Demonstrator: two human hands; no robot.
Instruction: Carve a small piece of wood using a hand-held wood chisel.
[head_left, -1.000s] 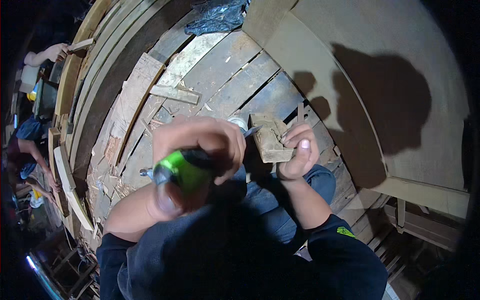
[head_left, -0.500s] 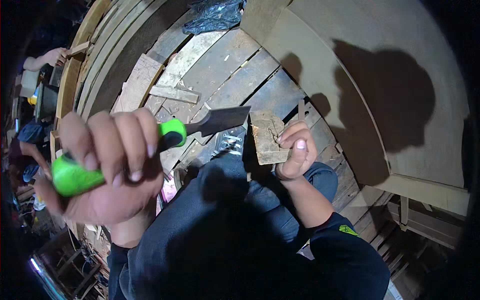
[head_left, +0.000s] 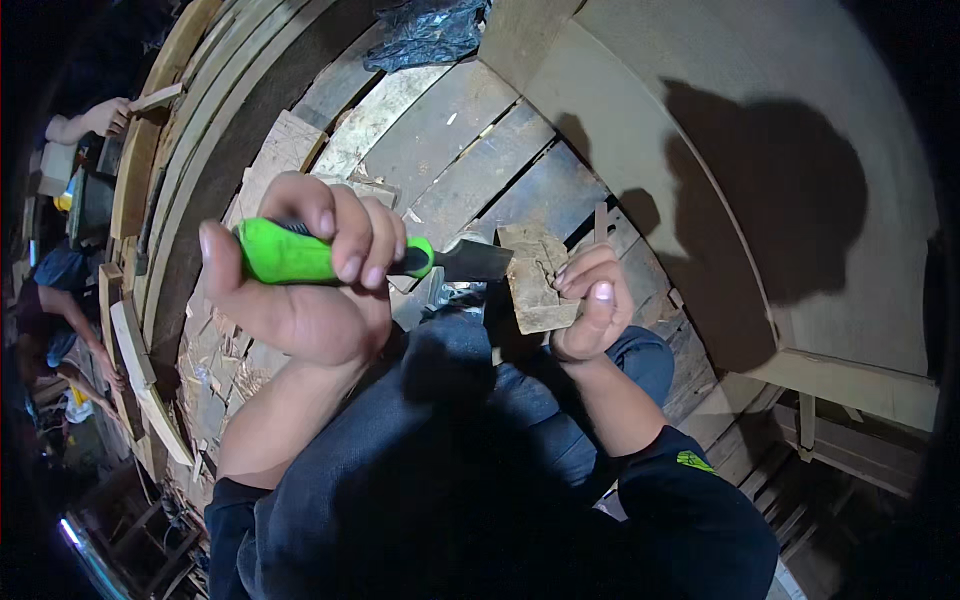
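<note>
My left hand (head_left: 325, 270) is closed round the green and black handle of a chisel (head_left: 290, 255). Its flat, dark metal blade points right, with the tip at the left edge of a small block (head_left: 540, 270). That block is brown and rough, apparently wood, with a cracked, creased face. Whether the tip presses on it or only meets it in line of sight is hard to tell. My right hand (head_left: 595, 300) grips the block's right side between curled fingers and thumb, above my knees. Under the chisel a laced shoe (head_left: 460, 293) partly shows.
Worn floorboards (head_left: 490, 155) spread ahead, with gaps between planks. Wood shavings (head_left: 215, 370) lie at the left. A dark plastic bag (head_left: 425, 35) is at the far edge. A curved wooden wall (head_left: 620, 90) rises on the right. Other people's hands (head_left: 105, 117) show beyond the curved timbers (head_left: 135, 190).
My left hand has moved right and turned a little, bringing the chisel's tip to the block's left edge. The block and right hand have hardly moved. At left, another person's arms have shifted.
</note>
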